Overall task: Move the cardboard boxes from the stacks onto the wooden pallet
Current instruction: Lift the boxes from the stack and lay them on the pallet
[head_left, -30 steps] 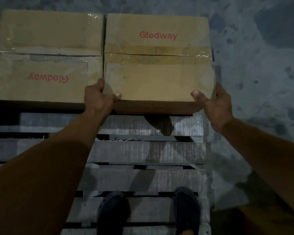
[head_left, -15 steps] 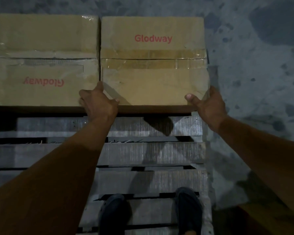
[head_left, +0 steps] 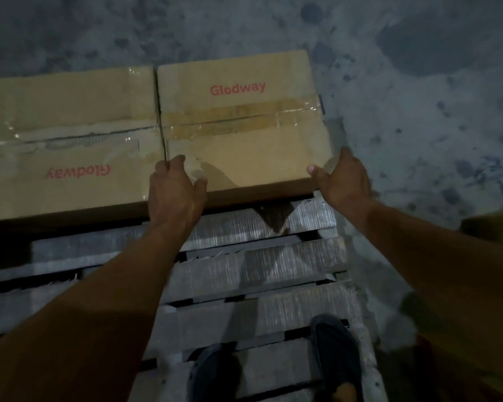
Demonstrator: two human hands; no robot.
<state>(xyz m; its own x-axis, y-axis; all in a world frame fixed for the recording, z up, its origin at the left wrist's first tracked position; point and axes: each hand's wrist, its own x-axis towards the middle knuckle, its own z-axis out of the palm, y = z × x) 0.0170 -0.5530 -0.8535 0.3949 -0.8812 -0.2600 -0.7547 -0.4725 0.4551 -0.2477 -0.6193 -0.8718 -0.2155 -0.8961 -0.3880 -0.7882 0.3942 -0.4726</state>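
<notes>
Two taped "Glodway" cardboard boxes lie side by side at the far end of the wooden pallet (head_left: 259,265). The right box (head_left: 244,146) touches the left box (head_left: 70,126) along their shared edge. My left hand (head_left: 174,192) lies over the right box's near-left corner, fingers curled on its top. My right hand (head_left: 343,181) wraps the near-right corner, thumb on top and fingers down the side. The box rests flat on the slats.
I stand on the pallet's near slats in dark shoes (head_left: 334,352). Stained concrete floor (head_left: 418,111) surrounds the pallet on the right and beyond. A blurred yellowish object (head_left: 491,227) shows at the right edge.
My left hand shifted from the box's near face up onto its top corner. The right hand stayed on its corner. The view tilted, so the boxes sit lower in frame.
</notes>
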